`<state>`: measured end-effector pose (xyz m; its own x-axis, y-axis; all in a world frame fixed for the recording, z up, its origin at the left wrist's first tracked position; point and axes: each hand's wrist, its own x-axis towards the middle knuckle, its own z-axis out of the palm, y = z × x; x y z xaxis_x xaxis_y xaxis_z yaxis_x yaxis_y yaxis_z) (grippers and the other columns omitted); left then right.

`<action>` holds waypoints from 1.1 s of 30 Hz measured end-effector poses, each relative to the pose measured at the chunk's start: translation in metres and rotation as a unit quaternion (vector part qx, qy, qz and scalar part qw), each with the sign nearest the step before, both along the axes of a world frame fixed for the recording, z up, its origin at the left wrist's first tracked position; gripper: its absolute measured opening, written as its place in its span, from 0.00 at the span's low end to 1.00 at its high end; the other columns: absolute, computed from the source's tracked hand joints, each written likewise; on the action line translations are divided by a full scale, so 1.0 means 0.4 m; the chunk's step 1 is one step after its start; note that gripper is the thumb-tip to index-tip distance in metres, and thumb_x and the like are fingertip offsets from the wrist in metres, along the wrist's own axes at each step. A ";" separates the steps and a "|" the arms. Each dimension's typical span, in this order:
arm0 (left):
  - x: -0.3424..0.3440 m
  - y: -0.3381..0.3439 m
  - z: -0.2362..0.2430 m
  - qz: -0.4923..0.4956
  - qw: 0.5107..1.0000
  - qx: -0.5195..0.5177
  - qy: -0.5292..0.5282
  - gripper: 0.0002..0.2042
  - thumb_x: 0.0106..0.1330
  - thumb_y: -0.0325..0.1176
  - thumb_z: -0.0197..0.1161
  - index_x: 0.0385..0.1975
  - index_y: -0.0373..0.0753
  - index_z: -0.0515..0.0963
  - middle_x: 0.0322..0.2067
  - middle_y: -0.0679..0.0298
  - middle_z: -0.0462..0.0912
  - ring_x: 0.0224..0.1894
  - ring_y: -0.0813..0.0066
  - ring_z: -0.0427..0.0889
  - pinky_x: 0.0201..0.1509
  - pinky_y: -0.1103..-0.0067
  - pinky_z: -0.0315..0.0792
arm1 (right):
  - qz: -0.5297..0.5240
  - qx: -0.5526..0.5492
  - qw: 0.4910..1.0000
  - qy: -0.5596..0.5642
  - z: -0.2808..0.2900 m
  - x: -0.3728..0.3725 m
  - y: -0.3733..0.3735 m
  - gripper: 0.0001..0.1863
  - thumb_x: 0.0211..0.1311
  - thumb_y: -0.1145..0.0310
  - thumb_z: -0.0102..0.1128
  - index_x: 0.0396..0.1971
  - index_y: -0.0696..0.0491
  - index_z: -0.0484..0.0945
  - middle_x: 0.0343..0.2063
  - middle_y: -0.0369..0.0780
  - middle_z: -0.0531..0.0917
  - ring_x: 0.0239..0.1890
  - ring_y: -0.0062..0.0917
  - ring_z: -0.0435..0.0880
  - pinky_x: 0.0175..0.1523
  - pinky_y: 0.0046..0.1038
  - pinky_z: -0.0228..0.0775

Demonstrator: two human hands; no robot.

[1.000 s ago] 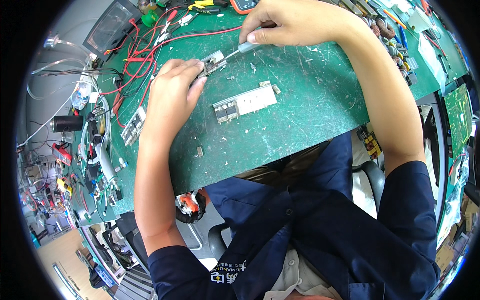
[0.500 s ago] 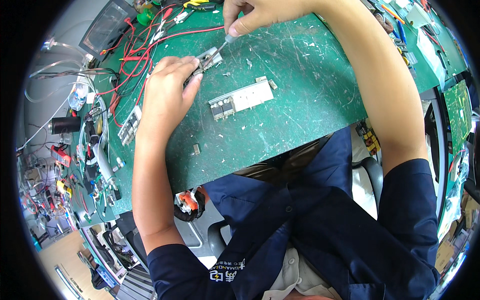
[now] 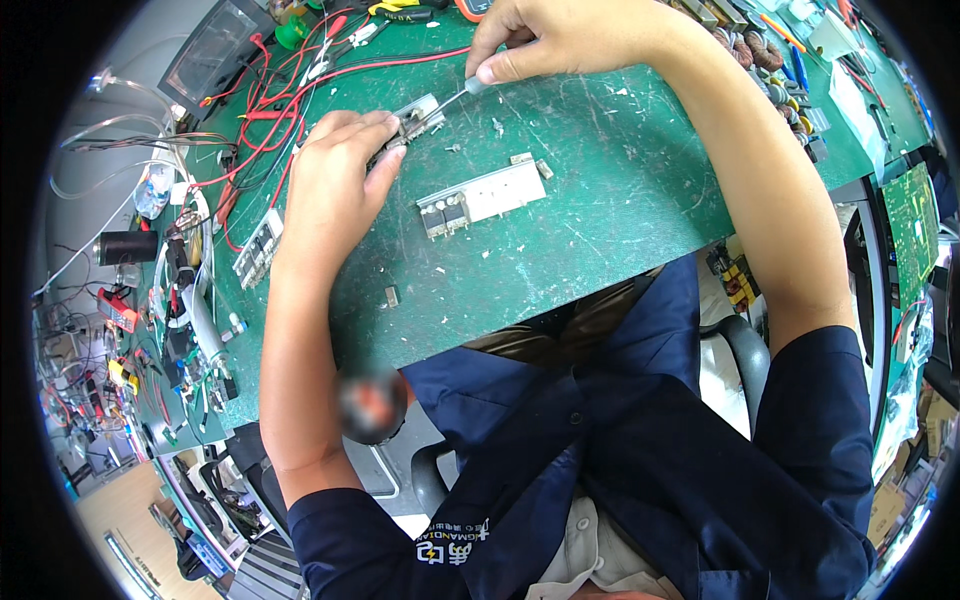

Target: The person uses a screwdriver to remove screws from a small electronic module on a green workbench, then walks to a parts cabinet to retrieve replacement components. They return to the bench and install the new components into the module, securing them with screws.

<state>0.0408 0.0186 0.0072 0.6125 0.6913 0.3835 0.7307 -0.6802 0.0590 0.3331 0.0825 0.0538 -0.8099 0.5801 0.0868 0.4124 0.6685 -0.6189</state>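
My left hand [image 3: 340, 175] presses a metal heatsink with dark components [image 3: 424, 112] against the green bench, thumb and fingers closed on its near-left part, which they hide. In my right hand [image 3: 525, 42] is a thin screwdriver [image 3: 474, 86], pinched by its pale handle. Its shaft slants down-left to the heatsink's right part; whether the tip touches a screw is too small to tell. A second heatsink [image 3: 505, 192], with black parts along its left end, lies in front of my hands. Beside my left wrist rests a third heatsink [image 3: 258, 250].
Small loose metal pieces [image 3: 391, 296] and scraps dot the green bench top [image 3: 600, 230]. Tangled red leads [image 3: 265, 100] run behind my left hand. Copper coils [image 3: 765, 50] and other parts crowd the right side. Yellow-handled pliers [image 3: 400, 10] lie at the far edge.
My right hand has shifted right with the screwdriver, whose tip has drawn away from my left fingers toward the heatsink's right end. My left hand stays in place.
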 end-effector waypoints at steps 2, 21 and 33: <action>0.004 -0.002 0.000 0.004 1.000 -0.002 0.002 0.13 0.61 0.28 0.71 0.46 0.32 0.86 0.48 0.53 0.89 0.51 0.55 0.85 0.58 0.67 0.77 | 0.004 0.002 1.000 -0.010 0.005 0.000 0.009 0.16 0.66 0.62 0.65 0.44 0.58 0.87 0.35 0.45 0.90 0.38 0.31 0.88 0.46 0.31 0.78; -0.013 -0.001 0.011 0.021 0.999 -0.028 -0.019 0.12 0.67 0.32 0.67 0.46 0.35 0.87 0.45 0.54 0.89 0.49 0.56 0.86 0.56 0.67 0.77 | -0.038 -0.056 0.997 0.033 -0.056 0.009 -0.024 0.14 0.69 0.64 0.65 0.44 0.60 0.86 0.34 0.44 0.89 0.36 0.28 0.86 0.44 0.31 0.76; 0.006 0.012 -0.005 0.044 0.998 0.050 -0.017 0.08 0.69 0.34 0.66 0.42 0.40 0.86 0.34 0.55 0.88 0.37 0.56 0.86 0.43 0.66 0.79 | -0.039 -0.004 0.998 0.049 -0.050 0.021 -0.043 0.12 0.67 0.66 0.64 0.40 0.61 0.86 0.32 0.47 0.88 0.35 0.34 0.87 0.43 0.34 0.76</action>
<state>0.0433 0.0233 0.0054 0.5361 0.6987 0.4738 0.7866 -0.6171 0.0201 0.3416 0.0654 0.0339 -0.7499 0.6424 0.1583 0.4005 0.6312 -0.6642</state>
